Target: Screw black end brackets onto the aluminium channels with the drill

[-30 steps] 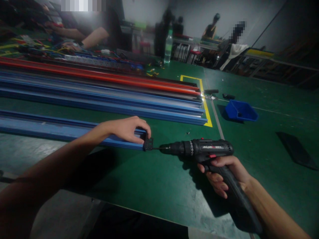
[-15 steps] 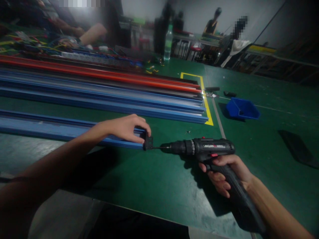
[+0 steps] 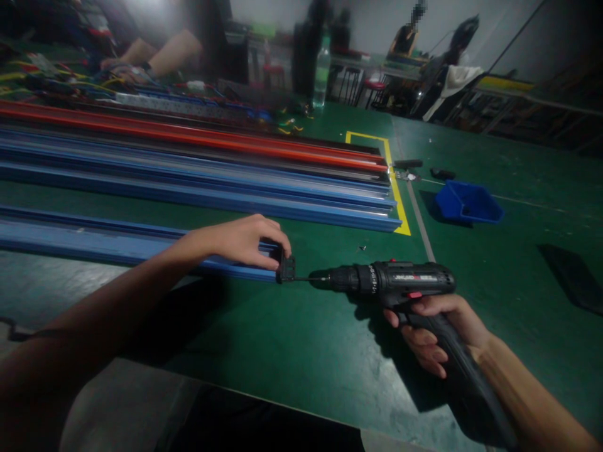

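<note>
My right hand (image 3: 428, 336) is wrapped round the grip of a black cordless drill (image 3: 405, 277), which lies level and points left. Its long thin bit reaches a small black end cap (image 3: 287, 269) at the end of a blue metal profile (image 3: 117, 242). Thumb and fingers of my left hand (image 3: 249, 242) pinch that cap against the profile's end. Whether a screw sits at the bit's tip is too small to tell.
Beyond lie several blue profiles (image 3: 282, 204) and a red profile (image 3: 235, 141). To the right are a blue bin (image 3: 471, 204) and a dark flat object (image 3: 572, 276). A bottle (image 3: 321, 72) stands behind. Across the green table (image 3: 282, 339), another person's arms (image 3: 174, 53) are among wires.
The view has shifted slightly, so my hands, the drill and the profiles appear a little further right. Both holds stay the same. The other person's hands have moved a little among the wires.
</note>
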`<state>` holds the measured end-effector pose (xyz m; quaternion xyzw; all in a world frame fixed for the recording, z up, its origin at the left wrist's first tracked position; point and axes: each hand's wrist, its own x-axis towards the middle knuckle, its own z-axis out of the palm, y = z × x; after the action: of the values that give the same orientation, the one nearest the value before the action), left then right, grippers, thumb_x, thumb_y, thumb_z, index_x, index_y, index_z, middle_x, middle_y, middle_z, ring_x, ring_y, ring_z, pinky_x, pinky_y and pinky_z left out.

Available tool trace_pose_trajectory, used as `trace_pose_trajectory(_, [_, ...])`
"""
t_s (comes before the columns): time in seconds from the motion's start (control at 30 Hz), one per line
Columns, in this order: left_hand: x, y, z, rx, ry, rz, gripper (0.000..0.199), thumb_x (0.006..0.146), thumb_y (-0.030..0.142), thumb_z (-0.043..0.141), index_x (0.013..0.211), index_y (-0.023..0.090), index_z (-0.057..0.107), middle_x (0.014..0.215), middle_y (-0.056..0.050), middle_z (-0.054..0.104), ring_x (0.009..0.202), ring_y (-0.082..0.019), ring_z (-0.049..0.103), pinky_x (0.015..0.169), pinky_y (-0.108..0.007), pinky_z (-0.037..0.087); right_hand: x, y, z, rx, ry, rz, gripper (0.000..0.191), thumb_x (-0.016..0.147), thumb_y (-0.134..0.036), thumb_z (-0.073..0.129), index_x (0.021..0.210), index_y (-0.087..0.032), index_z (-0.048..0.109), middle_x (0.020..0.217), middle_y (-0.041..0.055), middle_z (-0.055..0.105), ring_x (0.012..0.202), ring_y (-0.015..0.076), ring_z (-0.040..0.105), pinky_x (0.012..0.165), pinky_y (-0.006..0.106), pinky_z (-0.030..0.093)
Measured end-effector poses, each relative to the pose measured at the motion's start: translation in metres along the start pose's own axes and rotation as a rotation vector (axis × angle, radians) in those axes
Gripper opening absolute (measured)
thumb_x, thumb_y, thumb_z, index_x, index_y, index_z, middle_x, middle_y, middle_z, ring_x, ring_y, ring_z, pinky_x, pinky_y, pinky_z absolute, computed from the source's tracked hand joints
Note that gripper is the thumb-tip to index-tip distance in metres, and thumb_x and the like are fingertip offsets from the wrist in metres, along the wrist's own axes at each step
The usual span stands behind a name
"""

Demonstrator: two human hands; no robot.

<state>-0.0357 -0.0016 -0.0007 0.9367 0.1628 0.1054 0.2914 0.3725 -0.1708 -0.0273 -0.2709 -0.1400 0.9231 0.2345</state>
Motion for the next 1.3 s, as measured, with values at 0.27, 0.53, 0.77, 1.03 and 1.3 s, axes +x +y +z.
trace_pose_trajectory(0.27, [0.004,0.004,0.001,-0.055,0.049,0.0,0.015,0.098,0.029,0.069,0.104,0.023,0.082,0.096,-0.004,0.08,0.089,-0.014,0.072,0.084,-0.021,0.05,0.003,0.004,0.005,-0.068,0.033,0.013,0.037,0.093,-0.032,0.061,0.113,-0.003,0.069,0.064,-0.0002,0.055,0.047,0.0125,0.057,0.052,0.028,0.063])
trace_pose_trajectory(0.53, [0.003,0.003,0.003,-0.064,0.032,-0.027,0.015,0.098,0.03,0.069,0.103,0.025,0.082,0.1,-0.003,0.081,0.094,-0.015,0.072,0.088,-0.023,0.051,0.006,0.012,0.003,-0.086,0.002,0.047,0.037,0.091,-0.034,0.066,0.111,-0.004,0.072,0.062,-0.0001,0.058,0.046,0.0124,0.059,0.052,0.028,0.064])
trace_pose_trajectory(0.77, [0.005,0.004,-0.003,0.001,0.048,-0.029,0.026,0.099,0.044,0.065,0.102,0.025,0.082,0.098,-0.004,0.078,0.095,-0.017,0.069,0.087,-0.026,0.049,-0.008,-0.003,0.016,-0.088,-0.009,-0.058,0.036,0.092,-0.029,0.065,0.113,-0.001,0.073,0.065,0.0028,0.062,0.051,0.0133,0.063,0.055,0.03,0.064])
trace_pose_trajectory(1.03, [0.035,0.037,0.016,0.182,0.07,-0.118,0.045,0.109,0.046,0.042,0.101,0.02,0.078,0.095,-0.005,0.076,0.093,-0.02,0.066,0.085,-0.031,0.045,-0.02,-0.021,0.024,-0.137,0.03,-0.256,0.033,0.089,-0.031,0.066,0.109,-0.005,0.072,0.064,-0.0003,0.057,0.049,0.0112,0.055,0.055,0.028,0.059])
trace_pose_trajectory(1.3, [0.045,0.054,0.027,0.338,-0.002,-0.207,0.016,0.091,0.036,0.067,0.09,0.023,0.074,0.082,0.002,0.077,0.075,-0.017,0.068,0.075,-0.031,0.039,-0.006,-0.025,0.013,-0.091,0.06,-0.346,0.033,0.086,-0.029,0.066,0.108,-0.005,0.07,0.064,-0.0004,0.056,0.05,0.0114,0.051,0.054,0.028,0.057])
